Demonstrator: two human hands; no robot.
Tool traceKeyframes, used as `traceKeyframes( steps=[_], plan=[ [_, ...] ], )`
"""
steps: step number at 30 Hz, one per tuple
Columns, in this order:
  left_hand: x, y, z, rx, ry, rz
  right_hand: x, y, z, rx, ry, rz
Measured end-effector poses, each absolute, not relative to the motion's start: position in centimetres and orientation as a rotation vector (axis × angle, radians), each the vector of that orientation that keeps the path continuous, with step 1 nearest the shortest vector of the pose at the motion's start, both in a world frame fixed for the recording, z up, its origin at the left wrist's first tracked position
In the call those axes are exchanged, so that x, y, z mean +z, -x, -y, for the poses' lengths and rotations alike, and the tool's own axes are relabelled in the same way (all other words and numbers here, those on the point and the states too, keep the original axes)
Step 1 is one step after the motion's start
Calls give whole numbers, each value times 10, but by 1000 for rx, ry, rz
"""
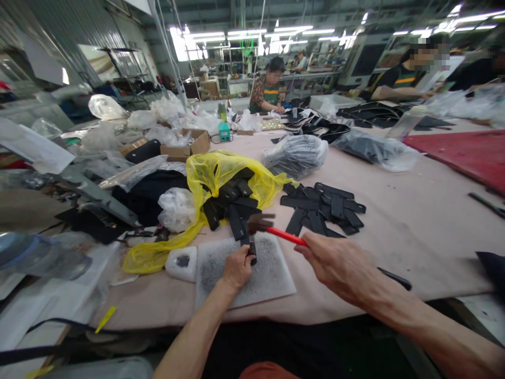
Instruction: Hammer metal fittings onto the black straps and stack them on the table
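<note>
My left hand (237,267) is closed on a small black strip piece (252,249), pressing it onto a white, stained board (272,273) in front of me. My right hand (335,263) grips a brush with a red handle (284,236); its dark bristles (258,223) hover just above the strip. A yellow plastic bag (205,173) holding more black strips lies behind the board. A spread pile of black strips (323,208) lies to the right of the bag.
A white sponge block (182,261) sits left of the board. Clear bags, cardboard boxes (185,147) and black material crowd the left side. A bagged bundle (295,152) and a red mat (469,152) lie farther off. Other people work at the table's far end.
</note>
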State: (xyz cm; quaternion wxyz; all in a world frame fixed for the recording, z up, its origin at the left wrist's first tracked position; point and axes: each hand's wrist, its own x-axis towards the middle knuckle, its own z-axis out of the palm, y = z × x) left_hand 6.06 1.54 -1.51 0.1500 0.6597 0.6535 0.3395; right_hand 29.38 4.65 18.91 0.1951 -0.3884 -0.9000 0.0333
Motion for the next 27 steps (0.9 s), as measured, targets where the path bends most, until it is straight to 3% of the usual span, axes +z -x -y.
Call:
traceKeyframes(
  steps=[4,10,15,22,27],
  plan=[
    [-15,-61,-15,975,-1896,-1881,190,-290,-44,193,1150,2105],
    [-18,-60,-16,976,-1915,-1871,196,-295,-49,213,1139,2581],
    [-19,-59,-15,973,-1908,-1878,211,-289,-46,316,1146,1891],
    [-20,-59,-15,999,-1918,-1894,164,-307,-44,183,1251,2659],
    [-19,-60,-15,1012,-1875,-1917,110,-343,-56,587,1628,2440]
  ],
)
